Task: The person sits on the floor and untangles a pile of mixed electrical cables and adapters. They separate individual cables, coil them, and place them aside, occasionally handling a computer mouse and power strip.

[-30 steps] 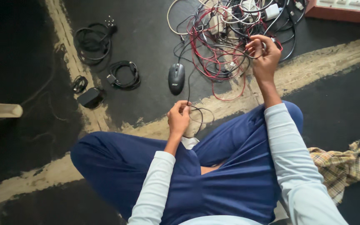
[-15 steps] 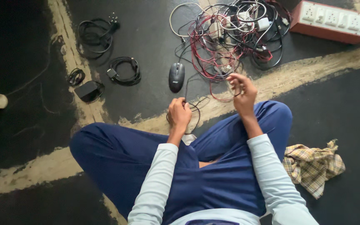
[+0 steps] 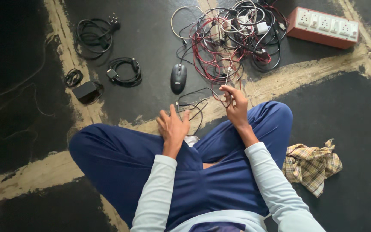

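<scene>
the person wears a pale blue long-sleeved shirt whose sleeves end just short of the bare left hand (image 3: 173, 126) and right hand (image 3: 236, 106), and dark blue trousers.

The mouse (image 3: 178, 78) lies on the floor (image 3: 151, 38) left of the cable tangle (image 3: 230, 38) — power strip (image 3: 323, 27) right, cloth (image 3: 311, 165) nearer.

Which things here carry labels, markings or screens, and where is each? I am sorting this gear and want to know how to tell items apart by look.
No packages, signs or screens.
Computer mouse: on the floor ahead of the left hand, black, oval, small pale mark near its rear.
Power strip: top right, long box, red-brown body, white socket face.
Adapter: left, flat black block, no label readable.
</scene>
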